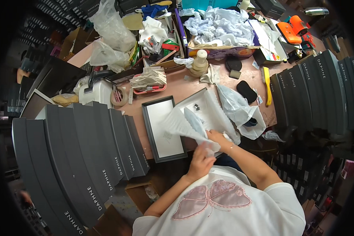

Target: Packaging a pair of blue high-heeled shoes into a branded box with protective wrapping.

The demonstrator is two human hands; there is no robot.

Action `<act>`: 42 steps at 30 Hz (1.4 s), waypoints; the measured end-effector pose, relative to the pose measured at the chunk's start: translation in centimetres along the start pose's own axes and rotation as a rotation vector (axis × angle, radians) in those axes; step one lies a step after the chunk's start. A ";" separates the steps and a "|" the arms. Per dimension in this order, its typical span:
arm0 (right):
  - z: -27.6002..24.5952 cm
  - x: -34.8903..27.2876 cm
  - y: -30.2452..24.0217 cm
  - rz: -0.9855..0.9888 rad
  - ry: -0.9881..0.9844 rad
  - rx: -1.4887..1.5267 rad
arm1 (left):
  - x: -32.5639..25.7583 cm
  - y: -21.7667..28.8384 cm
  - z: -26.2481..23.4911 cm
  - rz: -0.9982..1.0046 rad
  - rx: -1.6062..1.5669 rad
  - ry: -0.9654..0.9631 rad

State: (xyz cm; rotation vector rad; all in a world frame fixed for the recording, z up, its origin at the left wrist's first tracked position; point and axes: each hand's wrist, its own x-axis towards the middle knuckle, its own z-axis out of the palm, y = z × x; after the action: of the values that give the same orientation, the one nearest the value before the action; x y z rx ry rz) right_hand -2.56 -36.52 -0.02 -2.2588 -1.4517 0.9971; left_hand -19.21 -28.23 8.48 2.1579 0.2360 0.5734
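A dark grey shoe box base (192,95) lies in front of me, lined with a white wrapping sheet (176,122). Inside it a pale, paper-like bundle (193,121) is partly covered by the sheet; its contents are hidden. My left hand (201,160), slightly blurred, is closed on the sheet's near edge. Over the box's near end, my right hand (219,141) closes on the white wrapping beside the bundle. A small black piece (197,106) lies in the box. Left of it rests the grey box lid (157,118), its white inside up.
Stacked grey shoe boxes (82,153) rise at left, with more boxes (314,94) at right. Right of the open box lies a white tissue bag (234,104) with something dark inside. Behind stand a carton of crumpled paper (220,51), a bottle (200,63) and a yellow brush (268,88).
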 end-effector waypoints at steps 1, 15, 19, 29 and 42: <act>-0.2 0.4 0.1 0.013 -0.055 -0.012 | 1.0 0.1 -0.2 0.119 -0.001 -0.080; -8.0 10.8 -2.1 0.082 0.398 0.053 | 4.4 -4.3 1.2 -0.167 0.333 -0.194; -15.0 3.0 -2.4 -0.027 0.583 -0.018 | 9.5 -6.8 6.5 -0.141 0.566 -0.649; -16.3 -8.3 4.3 0.152 0.563 -0.493 | 11.1 -8.8 2.5 0.016 0.805 -1.084; -22.9 -8.2 -1.5 -0.163 0.933 0.042 | 9.2 -2.9 4.0 -0.802 -1.004 -0.197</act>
State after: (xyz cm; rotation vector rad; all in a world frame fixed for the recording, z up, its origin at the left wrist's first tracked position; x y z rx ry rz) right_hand 9.80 -40.07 20.64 -2.0512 -1.1152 -0.1143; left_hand -9.15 -25.92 7.02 0.9976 0.5313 -0.0289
